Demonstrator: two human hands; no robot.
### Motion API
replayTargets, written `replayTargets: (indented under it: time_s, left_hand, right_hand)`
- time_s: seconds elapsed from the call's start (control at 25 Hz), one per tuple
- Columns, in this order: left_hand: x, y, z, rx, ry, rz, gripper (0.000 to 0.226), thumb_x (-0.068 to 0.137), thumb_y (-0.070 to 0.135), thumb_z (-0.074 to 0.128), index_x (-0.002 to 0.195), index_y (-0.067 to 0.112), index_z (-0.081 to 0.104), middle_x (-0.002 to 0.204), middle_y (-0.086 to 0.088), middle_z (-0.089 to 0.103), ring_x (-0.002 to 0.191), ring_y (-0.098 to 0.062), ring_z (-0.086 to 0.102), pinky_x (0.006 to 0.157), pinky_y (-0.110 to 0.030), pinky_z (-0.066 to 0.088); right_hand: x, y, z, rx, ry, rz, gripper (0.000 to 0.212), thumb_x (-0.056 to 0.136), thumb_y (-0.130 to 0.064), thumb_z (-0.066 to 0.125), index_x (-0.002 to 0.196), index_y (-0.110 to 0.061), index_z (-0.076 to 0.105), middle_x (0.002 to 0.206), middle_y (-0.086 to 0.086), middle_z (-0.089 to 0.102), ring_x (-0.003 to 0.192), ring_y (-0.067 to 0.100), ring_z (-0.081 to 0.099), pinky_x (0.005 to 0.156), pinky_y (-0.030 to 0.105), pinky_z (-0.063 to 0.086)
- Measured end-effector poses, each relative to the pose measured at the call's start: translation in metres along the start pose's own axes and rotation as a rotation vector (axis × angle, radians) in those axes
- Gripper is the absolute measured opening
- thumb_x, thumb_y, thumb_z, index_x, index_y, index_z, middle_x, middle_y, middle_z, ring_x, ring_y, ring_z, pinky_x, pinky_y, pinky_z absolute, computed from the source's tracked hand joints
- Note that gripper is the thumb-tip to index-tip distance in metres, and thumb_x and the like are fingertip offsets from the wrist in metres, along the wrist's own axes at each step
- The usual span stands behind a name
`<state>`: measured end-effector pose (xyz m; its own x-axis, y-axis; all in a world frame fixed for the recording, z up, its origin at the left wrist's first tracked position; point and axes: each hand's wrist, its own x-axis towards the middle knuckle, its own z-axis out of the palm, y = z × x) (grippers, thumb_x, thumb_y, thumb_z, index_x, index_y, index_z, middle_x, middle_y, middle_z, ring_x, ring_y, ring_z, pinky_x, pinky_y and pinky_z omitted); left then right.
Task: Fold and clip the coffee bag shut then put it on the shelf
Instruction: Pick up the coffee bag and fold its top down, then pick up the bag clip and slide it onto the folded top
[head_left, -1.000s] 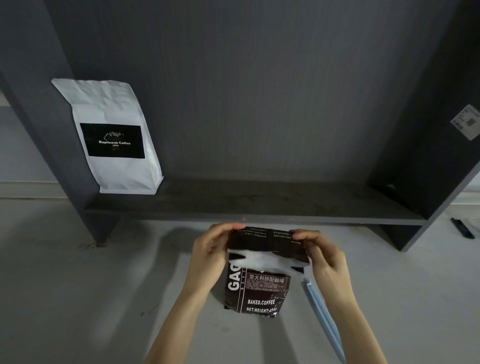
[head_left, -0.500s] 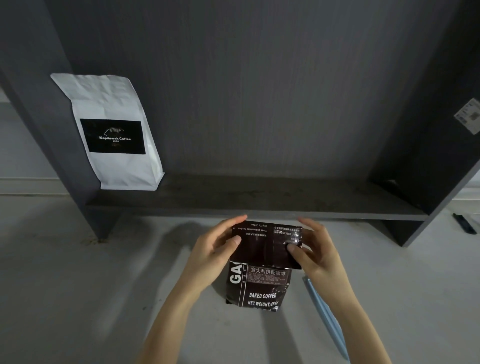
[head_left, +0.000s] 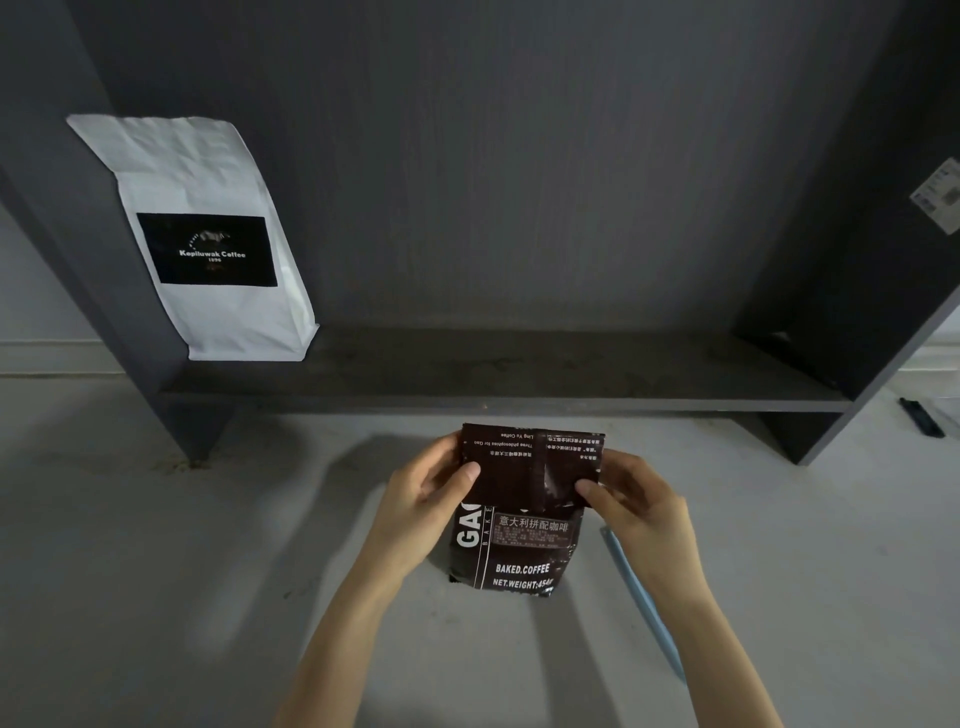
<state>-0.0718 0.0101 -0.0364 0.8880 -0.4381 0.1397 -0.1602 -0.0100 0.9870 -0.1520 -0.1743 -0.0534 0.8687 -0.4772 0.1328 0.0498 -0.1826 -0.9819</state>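
Fingers of both hands pinch the folded-over top of a dark brown coffee bag (head_left: 519, 519), thumbs on the front of the flap, other fingers behind. Left hand (head_left: 421, 499) holds the flap's left edge; right hand (head_left: 639, 506) holds its right edge. Standing upright on the pale grey floor (head_left: 156, 571), the bag sits just in front of the shelf's front edge. A long light-blue sealing clip (head_left: 644, 603) lies on the floor just right of the bag, under the right forearm.

To fold well, press the crease flat and even across the full width, and keep one hand clamping it while the other fetches the clip.

Beyond, the dark grey shelf (head_left: 519, 387) carries a white Kopiluwak Coffee bag (head_left: 208, 244) in its left corner; the board's middle and right lie open for placing.
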Motion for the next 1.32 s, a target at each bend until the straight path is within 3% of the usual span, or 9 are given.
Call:
replayTargets:
  time_s: [0.16,0.32,0.64,0.72,0.92,1.08,1.2,1.32]
  left_hand:
    - [-0.001,-0.003,0.001,0.069,0.056,-0.018,0.028,0.084,0.006,0.054,0.108,0.019,0.057,0.104,0.007,0.066,0.091,0.008,0.061,0.08,-0.005,0.044]
    - [0.0,-0.005,0.005,0.146,0.13,-0.017,0.02,0.084,0.008,0.055,0.103,0.011,0.059,0.102,-0.007,0.068,0.096,-0.014,0.063,0.088,-0.029,0.046]
    - [-0.004,-0.008,0.012,0.111,0.244,-0.05,0.016,0.081,0.009,0.06,0.097,0.009,0.061,0.091,-0.01,0.069,0.086,-0.023,0.064,0.081,-0.032,0.047]
    - [-0.003,-0.008,0.011,0.108,0.245,-0.059,0.018,0.081,0.009,0.059,0.099,0.01,0.06,0.093,-0.01,0.069,0.087,-0.021,0.064,0.082,-0.03,0.047]
    - [-0.004,-0.008,0.007,0.1,0.21,-0.044,0.016,0.082,0.011,0.058,0.097,0.016,0.06,0.093,-0.005,0.069,0.087,-0.016,0.064,0.082,-0.026,0.047]
    - [-0.004,-0.009,0.007,0.104,0.205,-0.023,0.018,0.082,0.011,0.058,0.088,0.029,0.059,0.089,0.004,0.068,0.084,-0.006,0.063,0.076,-0.012,0.047]
    - [-0.005,-0.008,0.008,0.076,0.196,-0.023,0.023,0.083,0.011,0.057,0.083,0.035,0.058,0.088,0.011,0.067,0.078,0.003,0.062,0.072,-0.007,0.047]
    - [-0.006,-0.008,0.01,0.049,0.188,-0.029,0.023,0.083,0.01,0.056,0.084,0.033,0.058,0.092,0.011,0.068,0.084,0.003,0.062,0.074,-0.012,0.048]
  right_hand:
    - [0.001,0.001,0.006,-0.035,0.117,0.019,0.025,0.072,-0.01,0.071,0.071,-0.034,0.065,0.07,-0.013,0.071,0.076,0.013,0.067,0.076,0.03,0.053]
    - [0.0,-0.002,0.011,-0.074,0.198,0.026,0.026,0.071,-0.013,0.072,0.064,-0.034,0.06,0.055,-0.016,0.063,0.054,-0.004,0.055,0.05,0.007,0.042]
    - [0.001,-0.005,0.011,-0.135,0.189,-0.003,0.024,0.073,-0.014,0.071,0.065,-0.032,0.057,0.065,-0.014,0.062,0.055,-0.008,0.056,0.043,0.007,0.039]
    - [0.002,-0.006,0.01,-0.103,0.146,0.006,0.021,0.074,-0.013,0.069,0.071,-0.032,0.06,0.07,-0.013,0.065,0.061,-0.009,0.059,0.046,0.007,0.042]
    - [-0.006,0.001,-0.005,-0.261,0.057,-0.027,0.021,0.082,-0.024,0.061,0.102,-0.027,0.06,0.09,-0.01,0.066,0.085,0.0,0.061,0.072,0.015,0.046]
    - [-0.018,0.022,-0.027,-0.449,0.117,0.026,0.02,0.081,-0.019,0.063,0.101,-0.022,0.061,0.092,-0.002,0.063,0.083,0.005,0.058,0.068,0.013,0.041]
    - [-0.028,0.042,-0.04,-0.619,0.122,0.159,0.027,0.078,-0.019,0.066,0.104,-0.017,0.06,0.097,0.006,0.061,0.089,0.019,0.06,0.074,0.028,0.044]
    - [-0.037,0.055,-0.043,-0.727,0.049,0.301,0.033,0.075,-0.023,0.068,0.106,-0.018,0.059,0.102,0.011,0.059,0.096,0.029,0.058,0.086,0.038,0.046]
